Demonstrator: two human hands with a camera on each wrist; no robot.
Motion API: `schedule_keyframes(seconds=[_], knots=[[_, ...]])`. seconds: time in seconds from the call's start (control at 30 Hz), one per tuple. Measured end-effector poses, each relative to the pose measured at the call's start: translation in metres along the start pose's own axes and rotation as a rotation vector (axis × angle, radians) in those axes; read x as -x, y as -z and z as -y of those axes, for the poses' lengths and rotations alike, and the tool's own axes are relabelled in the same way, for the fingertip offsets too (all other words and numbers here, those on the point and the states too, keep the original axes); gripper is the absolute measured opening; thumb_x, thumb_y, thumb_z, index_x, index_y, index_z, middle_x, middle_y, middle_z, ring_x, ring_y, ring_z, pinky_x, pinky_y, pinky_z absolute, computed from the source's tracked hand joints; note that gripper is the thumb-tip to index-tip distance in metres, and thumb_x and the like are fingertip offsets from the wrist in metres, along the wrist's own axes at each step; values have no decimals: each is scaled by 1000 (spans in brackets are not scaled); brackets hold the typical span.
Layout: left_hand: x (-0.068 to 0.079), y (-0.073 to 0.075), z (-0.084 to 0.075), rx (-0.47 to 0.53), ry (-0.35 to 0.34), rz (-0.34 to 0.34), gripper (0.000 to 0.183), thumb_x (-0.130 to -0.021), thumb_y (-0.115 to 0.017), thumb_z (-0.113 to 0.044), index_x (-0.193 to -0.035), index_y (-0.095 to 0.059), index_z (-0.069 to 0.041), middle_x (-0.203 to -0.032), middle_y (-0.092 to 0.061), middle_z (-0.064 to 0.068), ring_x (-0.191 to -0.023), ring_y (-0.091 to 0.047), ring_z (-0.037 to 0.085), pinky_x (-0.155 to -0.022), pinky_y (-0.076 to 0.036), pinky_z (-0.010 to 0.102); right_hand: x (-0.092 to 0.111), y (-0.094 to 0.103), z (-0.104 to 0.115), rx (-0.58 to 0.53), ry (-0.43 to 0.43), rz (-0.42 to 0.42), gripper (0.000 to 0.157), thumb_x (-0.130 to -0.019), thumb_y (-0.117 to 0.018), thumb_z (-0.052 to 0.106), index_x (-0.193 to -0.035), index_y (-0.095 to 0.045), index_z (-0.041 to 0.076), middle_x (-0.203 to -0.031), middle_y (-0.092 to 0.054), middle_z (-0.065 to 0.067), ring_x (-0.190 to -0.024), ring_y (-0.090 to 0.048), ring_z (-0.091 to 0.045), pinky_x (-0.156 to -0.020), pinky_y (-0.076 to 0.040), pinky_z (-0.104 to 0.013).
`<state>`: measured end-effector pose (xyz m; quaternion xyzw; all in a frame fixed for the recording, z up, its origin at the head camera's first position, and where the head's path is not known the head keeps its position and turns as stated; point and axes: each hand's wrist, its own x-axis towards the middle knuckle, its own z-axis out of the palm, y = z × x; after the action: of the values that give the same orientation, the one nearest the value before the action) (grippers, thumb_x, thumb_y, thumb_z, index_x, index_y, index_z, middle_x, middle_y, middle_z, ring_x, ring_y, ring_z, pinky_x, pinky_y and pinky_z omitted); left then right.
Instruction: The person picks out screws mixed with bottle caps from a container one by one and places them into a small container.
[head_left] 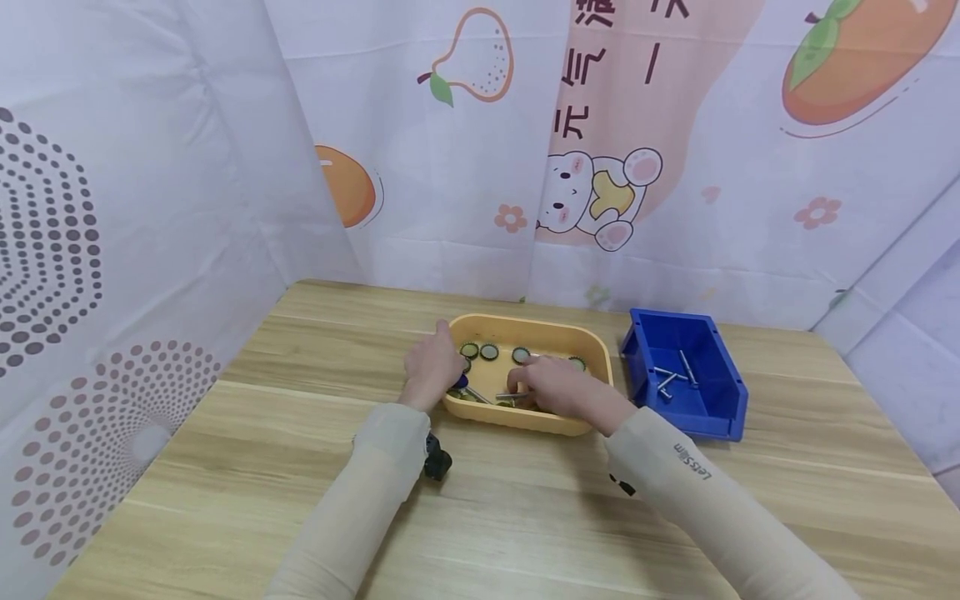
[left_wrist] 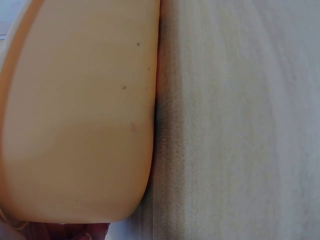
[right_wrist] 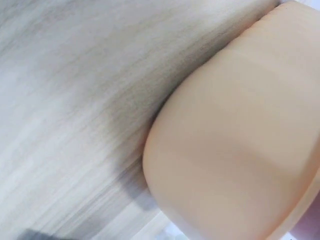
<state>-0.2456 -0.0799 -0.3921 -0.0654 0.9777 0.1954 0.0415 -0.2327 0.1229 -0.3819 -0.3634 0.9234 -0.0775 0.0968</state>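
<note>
Ample table [head_left: 315,367] leftward, left fingers [head_left: 442,354] gripping tray edge [head_left: 551,323], right fingers [head_left: 519,379] pinching bolt [head_left: 510,396]

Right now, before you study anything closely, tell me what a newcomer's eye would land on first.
Probably the cartoon bear on the back curtain, below dark Chinese characters. Next, perhaps, the vivid blue storage bin toward the table's right side, with metal bolts inside. Then the yellow-orange tray left of it, with bottle caps, the left hand at its left end and the right hand reaching inside.
</note>
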Motion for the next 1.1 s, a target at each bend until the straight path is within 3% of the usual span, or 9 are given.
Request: schedule_keyframes(seconds=[0.23,0.53,0.8,1.1], knots=[[0,-1,0,-6,0,-2,41,-91,-66,-23,-123,-46,-8,-77,-59,9,-63,-54,22,-50,-38,30,1,6,-1,-36,-35,75,12,-90,-71,23,-102,-70,20,-78,-67,3,-65,-55,-8,-58,-43,-24],[-1,-1,1,6,3,-10,39,-90,-66,-23,-121,-47,-8,-77,-58,9,-62,-54,22,-50,-38,30,2,6,1,-5,-66,69,8,-90,-72,24,-92,-66,20,-77,-63,3,-65,-53,-11,-56,-41,-25],[-1,-1,0,7,15,-2,39,-91,-66,-24,-121,-47,-9,-78,-59,9,-63,-54,22,-51,-38,31,0,6,-1,-20,-108,95,5,-97,-60,18,-101,-62,15,-79,-63,-3,-65,-52,-15,-57,-41,-28],[-1,-1,0,7,19,-2,38,-91,-66,-24,-120,-47,-9,-78,-59,9,-64,-55,22,-51,-38,30,3,9,-4,-100,-102,-2,16,-99,-58,16,-113,-64,10,-76,-64,-1,-54,-47,-11,-51,-36,-25]])
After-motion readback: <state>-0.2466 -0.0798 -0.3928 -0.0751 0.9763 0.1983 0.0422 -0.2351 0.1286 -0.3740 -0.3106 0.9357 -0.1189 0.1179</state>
